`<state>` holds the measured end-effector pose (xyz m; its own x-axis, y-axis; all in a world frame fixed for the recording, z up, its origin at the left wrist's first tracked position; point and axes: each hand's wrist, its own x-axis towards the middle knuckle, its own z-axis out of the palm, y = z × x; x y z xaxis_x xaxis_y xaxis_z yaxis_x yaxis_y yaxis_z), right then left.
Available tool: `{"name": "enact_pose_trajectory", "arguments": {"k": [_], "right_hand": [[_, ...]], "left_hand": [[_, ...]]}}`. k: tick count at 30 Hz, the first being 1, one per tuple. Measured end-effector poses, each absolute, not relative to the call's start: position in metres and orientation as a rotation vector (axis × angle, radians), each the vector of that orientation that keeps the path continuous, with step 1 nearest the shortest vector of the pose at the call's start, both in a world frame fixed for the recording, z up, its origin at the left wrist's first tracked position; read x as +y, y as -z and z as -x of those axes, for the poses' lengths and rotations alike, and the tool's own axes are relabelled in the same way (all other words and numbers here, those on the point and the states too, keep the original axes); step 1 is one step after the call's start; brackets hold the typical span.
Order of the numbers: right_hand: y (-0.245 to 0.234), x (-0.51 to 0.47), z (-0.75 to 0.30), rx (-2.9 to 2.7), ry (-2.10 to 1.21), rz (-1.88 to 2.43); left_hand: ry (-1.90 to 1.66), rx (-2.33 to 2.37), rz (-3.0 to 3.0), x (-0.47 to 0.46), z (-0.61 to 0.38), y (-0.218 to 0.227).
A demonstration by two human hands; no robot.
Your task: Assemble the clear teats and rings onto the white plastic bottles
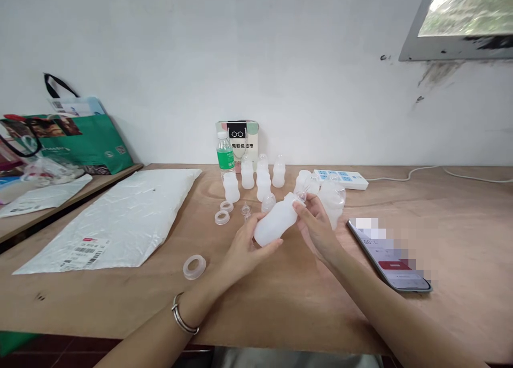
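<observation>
My left hand [245,246] grips the base of a translucent white bottle [276,220], held tilted above the wooden table [280,298]. My right hand [316,224] pinches at the bottle's neck, where a small clear teat [301,197] sits. A loose screw ring [194,266] lies on the table to the left of my left wrist. Two more rings [223,212] lie further back. Several matching bottles [256,178] stand in a group behind my hands.
A phone [390,256] lies face up to the right. A white power strip [340,178] and its cable run along the back. A plastic mailer bag [116,218] lies at the left. A green-labelled water bottle [225,154] and a small box [245,138] stand by the wall.
</observation>
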<state>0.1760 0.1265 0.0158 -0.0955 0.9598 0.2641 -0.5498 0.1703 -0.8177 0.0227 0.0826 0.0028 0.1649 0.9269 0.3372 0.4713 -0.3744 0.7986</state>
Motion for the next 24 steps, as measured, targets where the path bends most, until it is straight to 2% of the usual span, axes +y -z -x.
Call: {"name": "enact_pose_trajectory", "arguments": {"k": [6,13,18,24], "right_hand": [[-0.0136,0.1217,-0.1712,-0.940,-1.419,0.555],[-0.0154,0.1208,-0.1749,-0.980,-1.575,0.502],[-0.0103,0.1235,-0.1744,-0.920,-1.533,0.530],[-0.0108,0.1224,-0.1755,-0.966,-1.606,0.476]], "left_hand": [[-1.204,1.572,-2.130,0.0834,-0.0233,0.0027],[-1.030,1.258,-1.772,0.0807,-0.0259,-0.0013],[-1.047,1.426,-1.877,0.0780,-0.0278,-0.0033],[-1.018,1.332,-1.859,0.0775,-0.0294,-0.0018]]}}
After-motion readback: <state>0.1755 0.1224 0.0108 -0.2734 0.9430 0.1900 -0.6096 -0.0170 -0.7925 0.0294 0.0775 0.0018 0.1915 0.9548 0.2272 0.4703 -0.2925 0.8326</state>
